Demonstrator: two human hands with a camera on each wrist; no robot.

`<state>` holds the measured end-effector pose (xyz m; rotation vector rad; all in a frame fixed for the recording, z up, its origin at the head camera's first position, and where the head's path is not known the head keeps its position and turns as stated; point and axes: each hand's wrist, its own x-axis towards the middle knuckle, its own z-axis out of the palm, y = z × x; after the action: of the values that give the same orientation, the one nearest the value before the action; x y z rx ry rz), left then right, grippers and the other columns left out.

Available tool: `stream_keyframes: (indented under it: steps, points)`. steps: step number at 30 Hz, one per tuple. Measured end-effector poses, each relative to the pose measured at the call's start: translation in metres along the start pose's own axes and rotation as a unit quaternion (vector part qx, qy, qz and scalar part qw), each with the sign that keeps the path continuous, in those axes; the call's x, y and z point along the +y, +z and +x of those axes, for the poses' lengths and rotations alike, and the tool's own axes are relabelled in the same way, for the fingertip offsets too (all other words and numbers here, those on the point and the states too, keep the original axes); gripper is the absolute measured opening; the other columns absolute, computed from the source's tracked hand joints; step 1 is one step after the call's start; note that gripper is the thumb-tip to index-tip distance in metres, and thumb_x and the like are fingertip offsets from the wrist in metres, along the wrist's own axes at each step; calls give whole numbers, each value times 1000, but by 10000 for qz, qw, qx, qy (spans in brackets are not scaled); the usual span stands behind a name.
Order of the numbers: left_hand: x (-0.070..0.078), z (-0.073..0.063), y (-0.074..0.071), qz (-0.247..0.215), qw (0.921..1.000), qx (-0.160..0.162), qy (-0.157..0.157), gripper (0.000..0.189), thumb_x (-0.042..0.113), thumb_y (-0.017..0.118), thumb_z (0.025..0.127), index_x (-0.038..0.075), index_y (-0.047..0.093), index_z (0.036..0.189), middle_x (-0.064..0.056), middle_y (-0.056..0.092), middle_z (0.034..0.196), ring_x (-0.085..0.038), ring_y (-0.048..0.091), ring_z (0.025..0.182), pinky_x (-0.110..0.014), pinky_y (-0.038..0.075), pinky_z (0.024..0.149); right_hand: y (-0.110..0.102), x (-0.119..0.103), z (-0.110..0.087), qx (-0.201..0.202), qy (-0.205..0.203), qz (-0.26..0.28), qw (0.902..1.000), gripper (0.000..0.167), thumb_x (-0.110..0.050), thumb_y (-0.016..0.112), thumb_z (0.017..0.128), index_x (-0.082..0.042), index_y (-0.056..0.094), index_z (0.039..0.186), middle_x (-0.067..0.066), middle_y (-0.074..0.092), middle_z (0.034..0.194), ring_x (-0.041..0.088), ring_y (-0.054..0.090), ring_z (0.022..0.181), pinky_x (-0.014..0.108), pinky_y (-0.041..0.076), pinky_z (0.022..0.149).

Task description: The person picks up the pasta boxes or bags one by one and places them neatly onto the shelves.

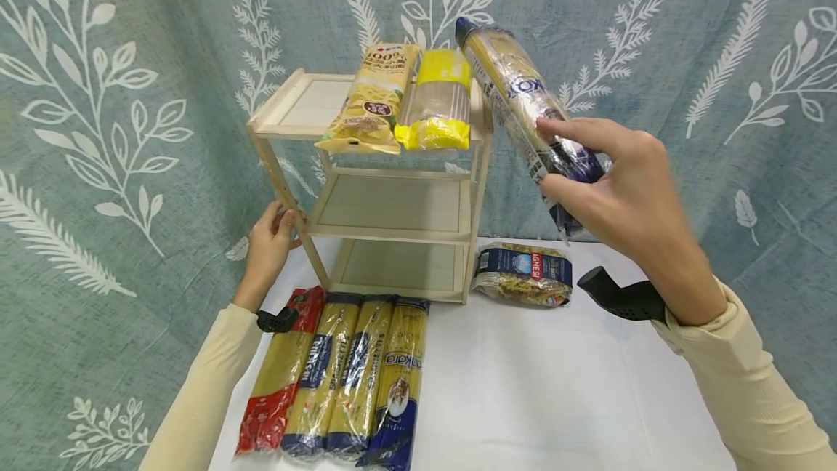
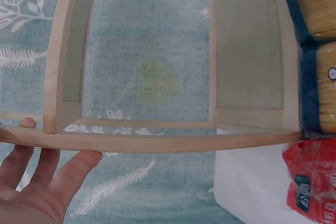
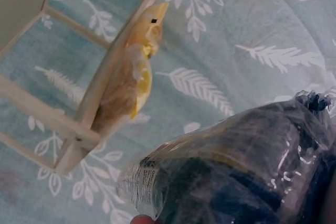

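My right hand (image 1: pixel 631 180) grips a spaghetti pack (image 1: pixel 516 86) near its lower end, thumb on one side and fingers on the other. The pack is clear plastic with dark blue ends and tilts in the air right of the wooden shelf rack (image 1: pixel 389 237). In the right wrist view the held pack (image 3: pixel 231 166) fills the lower right. My left hand (image 1: pixel 268 242) holds the rack's front left post, its fingers (image 2: pixel 44 163) at the post (image 2: pixel 157 142) in the left wrist view. On the top shelf lie a cream pasta pack (image 1: pixel 373 97) and a yellow-ended pack (image 1: pixel 441 97).
Left of centre on the white table (image 1: pixel 556 384) lie a red spaghetti pack (image 1: pixel 281 369), two blue-labelled packs (image 1: pixel 320 376) (image 1: pixel 360 376) and an Ankara pack (image 1: pixel 399 384). An Agnesi pasta bag (image 1: pixel 523 273) sits right of the rack. A patterned curtain (image 1: pixel 719 57) hangs behind.
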<state>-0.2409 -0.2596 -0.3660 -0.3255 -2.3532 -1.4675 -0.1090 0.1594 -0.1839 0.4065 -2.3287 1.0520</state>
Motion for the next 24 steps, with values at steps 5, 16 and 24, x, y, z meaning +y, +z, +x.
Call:
stream_keyframes:
  steps: [5,16,24]
  points:
    - [0,0,0,-15,10000,14,12,38,19,42,102,-2,44,134,-30,58,115,-45,57,106,-46,54,73,5,-9,11,-201,-48,116,9997,48,1,62,77,-19,67,120,5,64,118,10,39,41,17,32,37]
    - [-2,0,-1,-95,9999,27,-17,37,18,42,102,-2,45,133,-30,58,115,-45,57,106,-46,54,73,22,-31,36,-683,10,199,9975,48,-2,61,78,-15,63,124,8,65,109,14,45,40,21,39,36]
    - [-2,0,-1,-127,9999,2,-13,37,18,42,102,-1,45,133,-30,58,116,-44,57,107,-48,54,74,35,-50,54,-930,-11,106,9956,50,-4,60,77,-16,63,125,2,66,102,12,37,38,24,36,38]
